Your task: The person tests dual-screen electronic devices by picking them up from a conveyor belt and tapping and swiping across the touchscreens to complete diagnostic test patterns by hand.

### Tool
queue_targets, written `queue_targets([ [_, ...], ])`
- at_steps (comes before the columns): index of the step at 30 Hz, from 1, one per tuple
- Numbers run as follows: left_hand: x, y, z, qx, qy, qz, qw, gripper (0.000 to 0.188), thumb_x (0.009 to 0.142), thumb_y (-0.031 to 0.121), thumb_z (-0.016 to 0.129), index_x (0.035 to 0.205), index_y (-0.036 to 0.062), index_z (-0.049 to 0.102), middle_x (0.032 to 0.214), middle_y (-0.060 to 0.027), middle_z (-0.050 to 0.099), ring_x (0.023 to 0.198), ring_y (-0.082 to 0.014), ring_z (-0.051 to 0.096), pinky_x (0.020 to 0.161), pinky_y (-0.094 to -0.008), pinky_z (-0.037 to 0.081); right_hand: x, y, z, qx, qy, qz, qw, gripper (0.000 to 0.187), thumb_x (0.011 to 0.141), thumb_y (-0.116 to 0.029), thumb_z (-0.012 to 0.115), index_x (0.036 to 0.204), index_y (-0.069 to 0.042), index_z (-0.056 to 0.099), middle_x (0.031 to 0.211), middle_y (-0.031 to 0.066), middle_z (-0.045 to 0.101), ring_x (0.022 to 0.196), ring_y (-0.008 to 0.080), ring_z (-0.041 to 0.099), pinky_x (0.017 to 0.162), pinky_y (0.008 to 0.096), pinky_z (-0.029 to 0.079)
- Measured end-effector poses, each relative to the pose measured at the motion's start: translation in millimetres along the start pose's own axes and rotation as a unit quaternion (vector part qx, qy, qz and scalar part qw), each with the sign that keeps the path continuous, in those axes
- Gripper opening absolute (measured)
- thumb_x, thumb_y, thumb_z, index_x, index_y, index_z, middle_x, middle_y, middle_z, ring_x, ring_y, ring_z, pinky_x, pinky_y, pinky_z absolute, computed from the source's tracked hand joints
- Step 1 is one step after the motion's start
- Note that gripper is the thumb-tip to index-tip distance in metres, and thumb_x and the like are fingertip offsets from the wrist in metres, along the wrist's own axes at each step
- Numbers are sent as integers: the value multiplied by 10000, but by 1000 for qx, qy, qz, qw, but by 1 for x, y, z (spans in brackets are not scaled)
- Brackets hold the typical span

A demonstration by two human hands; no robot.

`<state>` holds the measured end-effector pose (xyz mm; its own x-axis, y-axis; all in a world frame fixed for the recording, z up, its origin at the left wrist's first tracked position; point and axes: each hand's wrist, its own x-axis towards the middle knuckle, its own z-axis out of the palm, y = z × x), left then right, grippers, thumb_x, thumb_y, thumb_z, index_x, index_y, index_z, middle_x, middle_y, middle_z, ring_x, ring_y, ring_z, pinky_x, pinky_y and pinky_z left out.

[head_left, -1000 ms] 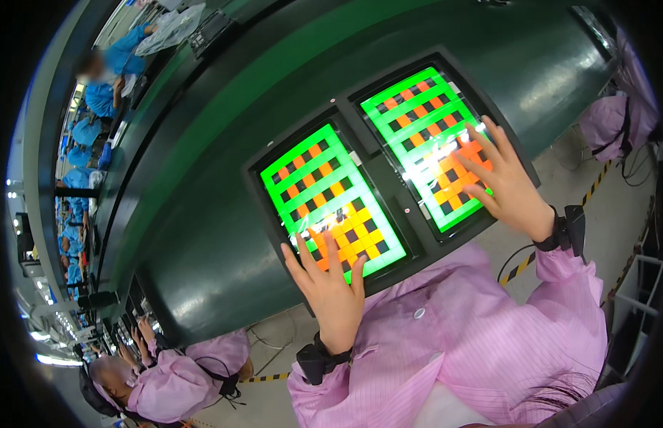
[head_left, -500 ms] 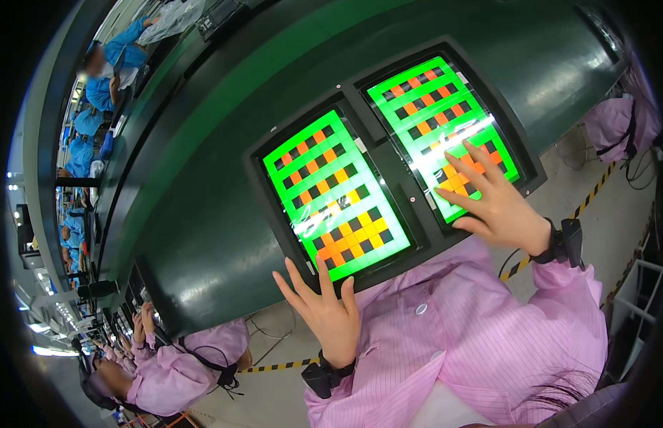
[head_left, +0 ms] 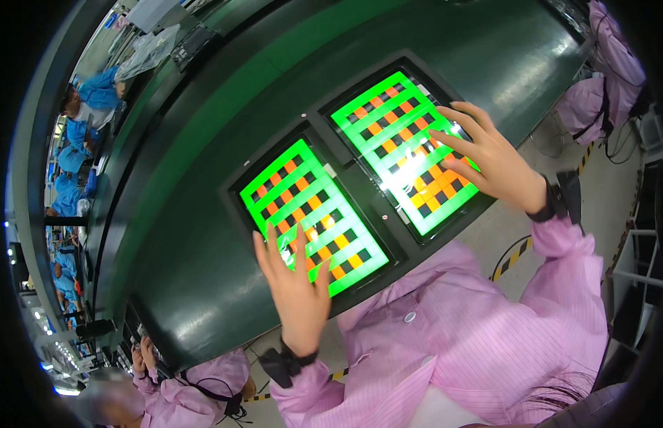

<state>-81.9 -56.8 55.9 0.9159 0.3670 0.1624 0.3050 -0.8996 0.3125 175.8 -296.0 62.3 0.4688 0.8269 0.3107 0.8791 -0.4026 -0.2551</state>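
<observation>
Two lit display panels lie side by side in a dark frame (head_left: 369, 202) on the bench. The left panel (head_left: 311, 207) and the right panel (head_left: 386, 133) both show bright green with orange and black checkered squares. My left hand (head_left: 297, 299), fingers spread, is over the lower left part of the left panel and covers some squares. My right hand (head_left: 497, 160) spreads its fingers over the right side of the right panel. Neither hand holds anything. Whether the fingertips touch the glass, I cannot tell. Glare hides part of the right panel's pattern.
The dark green bench (head_left: 182, 246) curves around the frame. At lower left a person in pink (head_left: 185, 396) works at the same bench. Pink clothing (head_left: 588, 107) shows at far right. People in blue (head_left: 71, 158) work beyond, near a clear plastic bag (head_left: 150, 53).
My left hand has moved up from the frame's near edge onto the left panel. My right hand has moved toward the right panel's outer edge. The whole view has shifted somewhat.
</observation>
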Motion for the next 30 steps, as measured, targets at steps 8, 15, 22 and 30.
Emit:
queue_targets([
  [8, 61, -71, 12, 36, 71, -27, 996, 481, 972, 247, 591, 1395, 42, 487, 1519, -283, 257, 1427, -482, 188, 1095, -539, 335, 87, 22, 49, 2, -27, -150, 988, 420, 940, -303, 610, 1286, -68, 573, 1389, 172, 470, 1304, 360, 391, 1073, 441, 395],
  [15, 63, -75, 19, -10, 83, -48, 995, 472, 984, 217, 566, 1423, 72, 470, 1539, -250, 252, 1441, -459, 175, 1126, -537, 277, 77, 27, 35, 22, -15, -129, 991, 416, 934, -279, 616, 1293, -74, 573, 1406, 168, 463, 1320, 367, 377, 1078, 445, 388],
  [22, 58, -76, 22, -29, 90, -67, 993, 456, 990, 185, 548, 1425, 80, 463, 1555, -223, 241, 1451, -440, 167, 1135, -540, 256, 47, 26, 29, 24, -62, -140, 988, 407, 920, -278, 630, 1289, -111, 589, 1452, 151, 410, 1342, 395, 340, 1096, 491, 362],
  [30, 57, -74, 25, -31, 106, -67, 992, 440, 988, 171, 544, 1410, 67, 473, 1557, -209, 249, 1452, -434, 174, 1139, -536, 252, 43, 26, 30, 37, -61, -138, 988, 369, 924, -286, 628, 1259, -132, 618, 1460, 146, 406, 1359, 396, 327, 1098, 492, 360],
])
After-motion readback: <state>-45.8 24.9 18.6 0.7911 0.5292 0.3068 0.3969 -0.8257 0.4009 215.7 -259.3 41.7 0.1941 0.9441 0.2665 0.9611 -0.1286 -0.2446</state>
